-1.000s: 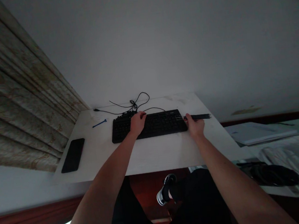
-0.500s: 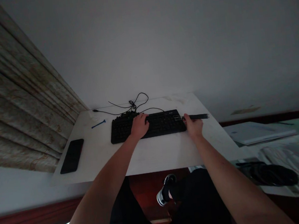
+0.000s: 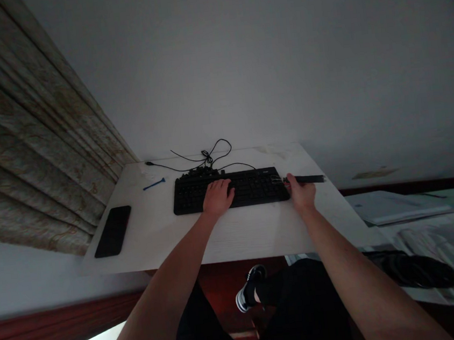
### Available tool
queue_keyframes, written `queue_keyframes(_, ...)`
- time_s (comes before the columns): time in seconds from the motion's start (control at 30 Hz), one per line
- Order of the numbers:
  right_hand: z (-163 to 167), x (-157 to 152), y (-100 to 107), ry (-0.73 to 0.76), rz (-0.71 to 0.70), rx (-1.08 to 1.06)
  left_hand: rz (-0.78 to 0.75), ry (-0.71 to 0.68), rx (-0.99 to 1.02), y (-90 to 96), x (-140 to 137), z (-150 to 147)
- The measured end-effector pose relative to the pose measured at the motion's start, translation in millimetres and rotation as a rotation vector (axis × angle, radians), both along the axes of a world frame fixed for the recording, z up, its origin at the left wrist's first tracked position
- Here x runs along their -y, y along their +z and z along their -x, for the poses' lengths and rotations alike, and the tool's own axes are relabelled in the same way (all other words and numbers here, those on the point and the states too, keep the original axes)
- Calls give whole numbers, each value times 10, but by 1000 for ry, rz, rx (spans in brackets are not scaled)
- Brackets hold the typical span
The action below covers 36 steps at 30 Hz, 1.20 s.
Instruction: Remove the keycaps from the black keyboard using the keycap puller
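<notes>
A black keyboard (image 3: 249,190) lies across the white desk. My left hand (image 3: 217,198) rests on its middle keys, fingers spread and holding nothing visible. At the keyboard's right end, my right hand (image 3: 301,192) is closed around a keycap puller with a black handle (image 3: 309,179). The handle points right, and its wire loops (image 3: 276,179) reach left over the rightmost keys. Whether the wires grip a key is too small to tell. Along the keyboard's back edge sits a heap of small black pieces, which look like keycaps (image 3: 198,172).
A black cable (image 3: 224,140) lies coiled behind the keyboard, its plug (image 3: 150,163) to the left. A small blue tool (image 3: 154,184) and a black phone (image 3: 114,231) lie on the left of the desk (image 3: 242,233). Papers (image 3: 401,206) and a black item (image 3: 424,268) are at right.
My left hand has drawn back slightly towards me from the keyboard's rear edge, and its fingers have spread. My right hand keeps the puller over the right-hand keys. The view has shifted slightly.
</notes>
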State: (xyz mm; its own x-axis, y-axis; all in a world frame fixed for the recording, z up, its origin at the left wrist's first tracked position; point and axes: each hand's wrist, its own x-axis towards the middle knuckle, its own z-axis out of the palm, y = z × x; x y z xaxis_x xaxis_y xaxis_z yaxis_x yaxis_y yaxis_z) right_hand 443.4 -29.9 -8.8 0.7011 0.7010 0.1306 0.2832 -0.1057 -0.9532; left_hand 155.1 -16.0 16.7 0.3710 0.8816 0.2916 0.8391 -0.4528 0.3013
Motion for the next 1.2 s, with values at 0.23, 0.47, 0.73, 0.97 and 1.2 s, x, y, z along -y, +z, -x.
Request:
queue_keyframes(0.23,-8,-92,108,32,-7,-336,2,1,-46,7,13,-35)
queue_keyframes(0.47,304,-196,553,239,100,-358,5,-6,-68,10,4,-23)
queue_keyframes(0.73,877,-351,772,567,252,-27,5,-8,-63,-19,-14,-15)
queue_keyframes(0.97,1031,-438,774,645,331,111,6,-8,-48,-23,-19,-12)
queue_keyframes(1.2,1055,-502,740,669,357,229,7,-9,-48,-12,-16,-11)
